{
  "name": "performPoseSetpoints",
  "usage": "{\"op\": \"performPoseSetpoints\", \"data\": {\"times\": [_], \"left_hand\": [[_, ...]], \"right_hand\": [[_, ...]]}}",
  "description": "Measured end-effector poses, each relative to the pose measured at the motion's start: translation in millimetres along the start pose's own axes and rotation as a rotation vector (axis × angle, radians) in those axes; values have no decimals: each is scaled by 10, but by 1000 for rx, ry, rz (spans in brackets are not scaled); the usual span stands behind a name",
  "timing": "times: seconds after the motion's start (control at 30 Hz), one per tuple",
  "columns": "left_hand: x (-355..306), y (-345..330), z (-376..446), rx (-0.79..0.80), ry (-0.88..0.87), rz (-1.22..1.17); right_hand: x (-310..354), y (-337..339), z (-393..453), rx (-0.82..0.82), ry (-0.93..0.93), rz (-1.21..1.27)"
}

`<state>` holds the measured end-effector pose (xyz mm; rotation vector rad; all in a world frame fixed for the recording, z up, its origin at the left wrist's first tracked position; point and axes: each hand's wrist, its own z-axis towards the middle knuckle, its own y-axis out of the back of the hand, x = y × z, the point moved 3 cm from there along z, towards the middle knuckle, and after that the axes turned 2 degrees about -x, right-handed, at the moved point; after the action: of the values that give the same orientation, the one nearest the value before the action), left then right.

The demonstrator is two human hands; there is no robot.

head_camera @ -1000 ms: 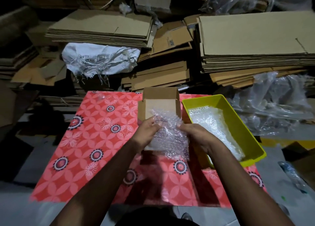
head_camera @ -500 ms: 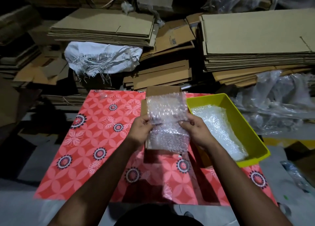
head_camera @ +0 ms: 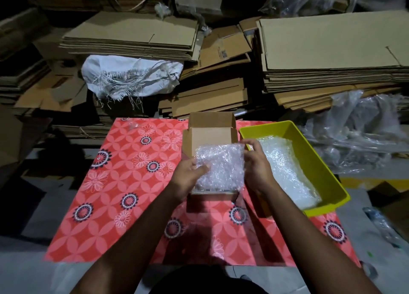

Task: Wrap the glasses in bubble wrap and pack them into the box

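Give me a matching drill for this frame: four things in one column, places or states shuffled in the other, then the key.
Things:
1. bubble-wrap bundle
2. cardboard box
3. yellow tray
4. white sack

Places or states:
A. lies against the flattened cardboard stacks, behind the mat
B. held between the left hand and right hand, over the box
C. on the mat to the right of the box, with bubble wrap inside
D. open, lid flap standing up at the far side

Pairs: 1-B, 2-D, 3-C, 4-A
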<state>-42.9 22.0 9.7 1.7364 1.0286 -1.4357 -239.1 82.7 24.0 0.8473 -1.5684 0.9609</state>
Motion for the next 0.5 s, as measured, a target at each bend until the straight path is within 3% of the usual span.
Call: {"op": "performPoseSetpoints", "data": {"times": [0.07,0.17,0.27,0.4,0.5], "left_hand": [[6,23,7,-77,-48,4],[23,25,25,-75,-96,32],[53,53,62,-42,-76,2],[55,30,53,-21,18,-150],[116,48,12,-36,-34,-60]], "right_hand": [[-73,11,-57,91,-198,178],[-172,-31,-159,333,-235,-67],[-138,-46,-148,248,-145,-12],[-169,-80,-158,215,-236,165],[-239,-105,-195,234,-276,321]]}}
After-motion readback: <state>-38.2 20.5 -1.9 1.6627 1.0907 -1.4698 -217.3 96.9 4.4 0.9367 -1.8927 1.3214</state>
